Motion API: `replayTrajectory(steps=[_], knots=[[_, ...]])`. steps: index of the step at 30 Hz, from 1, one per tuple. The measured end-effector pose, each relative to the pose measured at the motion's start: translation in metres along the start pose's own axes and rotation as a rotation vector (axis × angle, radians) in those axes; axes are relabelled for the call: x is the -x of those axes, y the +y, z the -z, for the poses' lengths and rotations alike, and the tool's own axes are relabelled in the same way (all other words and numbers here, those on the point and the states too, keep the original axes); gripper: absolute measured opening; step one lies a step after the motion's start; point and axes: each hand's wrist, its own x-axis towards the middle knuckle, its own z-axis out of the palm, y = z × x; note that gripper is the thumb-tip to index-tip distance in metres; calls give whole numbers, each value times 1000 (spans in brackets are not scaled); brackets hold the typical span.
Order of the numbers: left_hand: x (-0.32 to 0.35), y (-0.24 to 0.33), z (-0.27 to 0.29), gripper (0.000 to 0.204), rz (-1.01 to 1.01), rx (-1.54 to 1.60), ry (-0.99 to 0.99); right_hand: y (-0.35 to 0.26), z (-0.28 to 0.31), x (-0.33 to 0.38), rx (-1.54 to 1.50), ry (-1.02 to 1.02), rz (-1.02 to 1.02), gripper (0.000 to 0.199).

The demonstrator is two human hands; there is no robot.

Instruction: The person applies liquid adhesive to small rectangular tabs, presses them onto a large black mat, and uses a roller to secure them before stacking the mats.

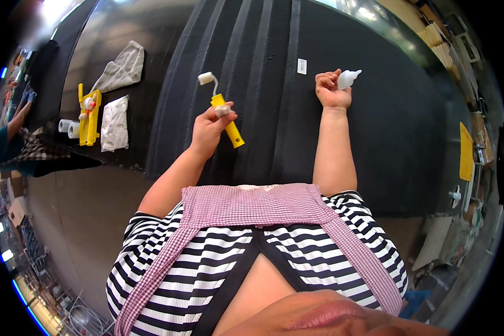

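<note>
My left hand (209, 127) is closed round the yellow handle of a small paint roller (233, 134). The roller's bent wire and short white head (205, 78) point up and away from me. Something whitish covers or sits at my left thumb; I cannot tell what it is. Farther right, my right hand (334, 96) grips a small white squeeze bottle (346, 80) with its tapered nozzle pointing right. Both hands are over a wide black sheet (252, 67) with long raised ridges. A small white label (302, 66) lies on it, left of the bottle.
On the table's left part are a grey cloth (124, 66), a yellow tray (88, 126) with a red-and-white item, white rolls (67, 126) and a clear bag (115, 124). A co-worker's arm (21, 116) reaches in at far left. A yellow card (466, 151) is at far right.
</note>
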Motion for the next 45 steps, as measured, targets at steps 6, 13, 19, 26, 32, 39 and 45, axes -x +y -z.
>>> replayTrajectory(steps=[6, 13, 19, 26, 32, 39, 45], knots=[[-3, 32, -25, 29, 59, -68, -33, 58, -13, 61, 669, -240, 118, 57], [-8, 26, -34, 27, 30, 45, -46, 147, -5, 114, 1892, -512, 255, 15], [-4, 29, -44, 23, 46, -19, -20, 151, 4, 97, 1972, -421, 166, 21], [-3, 34, -36, 25, 75, -29, -90, 152, 15, 88, 1885, -405, 176, 18], [-10, 26, -25, 34, 182, 40, -110, 155, 13, 86, 1757, -336, 101, 14], [-15, 30, -28, 33, 232, 174, -64, 145, 7, 78, 1360, -196, -37, 6], [-16, 26, -21, 29, 48, 35, -48, 123, -4, 61, 1096, -70, -74, 13]])
